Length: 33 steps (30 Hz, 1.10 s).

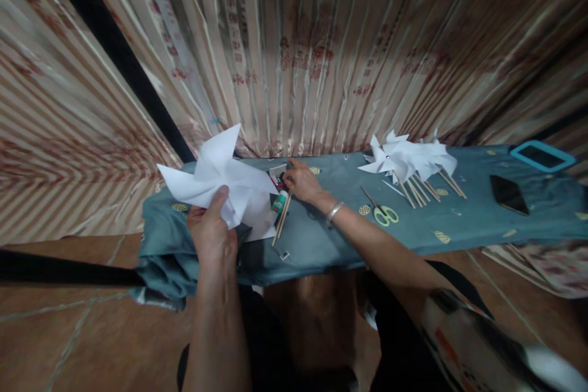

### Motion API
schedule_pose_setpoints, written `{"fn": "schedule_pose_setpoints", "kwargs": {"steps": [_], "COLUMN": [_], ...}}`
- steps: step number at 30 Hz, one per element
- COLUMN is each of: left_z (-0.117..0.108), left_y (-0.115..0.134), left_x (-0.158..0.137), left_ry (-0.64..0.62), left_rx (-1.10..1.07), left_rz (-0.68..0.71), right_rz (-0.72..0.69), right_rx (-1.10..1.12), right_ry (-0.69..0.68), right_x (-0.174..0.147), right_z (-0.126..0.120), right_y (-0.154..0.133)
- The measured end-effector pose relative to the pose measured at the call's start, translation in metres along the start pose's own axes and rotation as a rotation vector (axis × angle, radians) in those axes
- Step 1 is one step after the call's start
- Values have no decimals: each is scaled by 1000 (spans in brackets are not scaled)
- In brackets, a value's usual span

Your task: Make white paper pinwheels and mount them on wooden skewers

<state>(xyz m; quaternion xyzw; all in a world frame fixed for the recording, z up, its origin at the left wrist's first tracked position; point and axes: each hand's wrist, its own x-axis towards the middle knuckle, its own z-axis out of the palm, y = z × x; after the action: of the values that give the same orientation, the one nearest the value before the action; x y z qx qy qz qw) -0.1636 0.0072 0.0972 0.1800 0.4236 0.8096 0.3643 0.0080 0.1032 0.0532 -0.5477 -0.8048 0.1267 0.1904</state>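
My left hand (214, 226) pinches a white paper pinwheel (218, 168) at its middle, thumb on top, raised above the left part of the table. No stick shows on this pinwheel. My right hand (303, 180) reaches to small items near the table's back edge, its fingers bent over them; what they touch is partly hidden. Close by lie a green and white glue bottle (278, 203) and a couple of thin wooden sticks (282, 220). White paper (260, 217) rests beneath the pinwheel.
Several finished pinwheels on sticks (407, 159) lie right of centre. Green-handled scissors (384, 214) are in front of them. Farther right are a dark phone (509, 194) and a blue-framed tablet (542, 155). A curtain (303, 61) hangs behind the cloth-covered table (331, 245).
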Motion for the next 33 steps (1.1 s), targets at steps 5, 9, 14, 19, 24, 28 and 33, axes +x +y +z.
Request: {"fn": "schedule_pose_setpoints", "kwargs": {"steps": [5, 9, 14, 19, 24, 28, 33], "left_z": [-4, -5, -2, 2, 6, 9, 8], "left_y": [1, 1, 2, 3, 3, 1, -3], "left_x": [2, 1, -2, -6, -9, -10, -10], "left_ry": [26, -3, -4, 20, 6, 43, 18], "left_rx": [7, -6, -26, -17, -12, 17, 16], "left_rz": [-33, -31, -67, -85, -116, -91, -87], "right_rz": [-39, -21, -8, 24, 24, 5, -12], "right_rx": [-190, -280, -313, -308, -286, -249, -162], "right_ry": [-112, -182, -233, -232, -202, -165, -80], "right_x": [27, 37, 41, 42, 44, 43, 37], "right_z": [5, 6, 3, 2, 7, 11, 20], "right_y": [-9, -11, -16, -20, -19, -16, -8]}}
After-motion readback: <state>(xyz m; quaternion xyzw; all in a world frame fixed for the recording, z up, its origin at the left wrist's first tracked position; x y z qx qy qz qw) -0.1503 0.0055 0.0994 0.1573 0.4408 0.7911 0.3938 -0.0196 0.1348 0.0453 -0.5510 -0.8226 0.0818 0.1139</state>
